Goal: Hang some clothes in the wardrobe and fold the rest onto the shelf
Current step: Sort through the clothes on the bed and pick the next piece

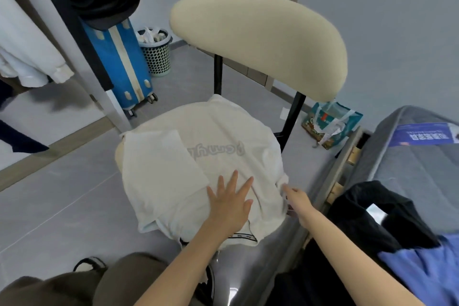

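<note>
The chair (260, 40) in front of me is my landmark — a padded cream backrest on black posts, its seat wholly covered by the white T-shirt (198, 156) I am working on. The shirt lies spread face down over the seat, its edges drooping past the rim on the near and right sides. Grey lettering shows faintly through the cloth near the middle, reversed, and one sleeve is folded inward across the left half as a flat pale panel. A black-and-white woven label runs along the hem nearest me.

Right of the chair stands the grey bed (409, 156) with dark clothes (372, 213) and blue clothes (422, 271) heaped on it. Left of the chair is a blue suitcase (119, 57), and beyond it a mesh basket (156, 52).

My left hand (231, 204) lies flat on the shirt's near half, fingers straight and spread — pressing, not gripping. My right hand (296, 200) pinches the shirt's right edge just off the seat.
</note>
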`<act>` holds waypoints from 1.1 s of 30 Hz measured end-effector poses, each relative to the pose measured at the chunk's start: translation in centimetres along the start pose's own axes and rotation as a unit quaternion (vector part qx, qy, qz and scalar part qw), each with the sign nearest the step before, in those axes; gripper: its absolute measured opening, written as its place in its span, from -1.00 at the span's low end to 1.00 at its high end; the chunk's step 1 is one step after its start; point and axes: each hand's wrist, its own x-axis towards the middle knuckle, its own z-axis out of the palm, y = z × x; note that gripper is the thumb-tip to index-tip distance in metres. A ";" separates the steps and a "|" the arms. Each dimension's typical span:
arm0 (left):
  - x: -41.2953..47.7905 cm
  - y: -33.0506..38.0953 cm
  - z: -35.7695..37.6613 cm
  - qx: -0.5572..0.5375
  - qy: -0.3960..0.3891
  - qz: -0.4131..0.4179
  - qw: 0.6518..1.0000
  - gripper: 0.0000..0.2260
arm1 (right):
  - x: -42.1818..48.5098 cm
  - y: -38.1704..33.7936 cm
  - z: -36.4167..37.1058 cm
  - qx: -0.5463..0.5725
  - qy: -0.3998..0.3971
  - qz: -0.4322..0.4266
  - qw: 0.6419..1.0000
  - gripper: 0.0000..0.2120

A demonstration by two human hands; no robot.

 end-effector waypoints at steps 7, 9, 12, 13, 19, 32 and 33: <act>0.5 0.0 0.6 0.009 -0.004 -0.024 1.000 -0.51 | 0.8 0.1 0.5 0.129 0.029 -0.011 0.991 -0.86; 0.7 0.2 0.4 -0.006 -0.001 -0.028 1.000 -0.51 | 0.4 -0.5 -0.2 0.183 0.068 -0.029 0.980 -0.94; 1.0 0.5 0.2 -0.020 0.004 -0.038 0.999 -0.51 | -0.2 -1.8 -3.1 0.177 0.188 -0.133 0.957 -0.90; 1.1 0.6 0.2 -0.018 0.004 -0.043 0.999 -0.51 | -0.5 -2.3 -4.5 0.159 0.214 -0.183 0.946 -0.91; 1.6 1.3 0.2 0.007 -0.045 -0.064 0.997 -0.51 | -1.1 -4.9 -9.7 0.242 0.104 -0.202 0.943 -0.87; -0.9 -1.9 -2.9 -0.116 0.131 -0.021 0.984 -0.69 | -6.3 -2.2 -1.2 -0.191 -0.212 -0.381 0.880 -0.59; -1.2 -2.5 -3.2 -0.118 0.140 -0.026 0.983 -0.71 | -6.2 -1.5 -0.4 -0.258 -0.236 -0.374 0.859 -0.53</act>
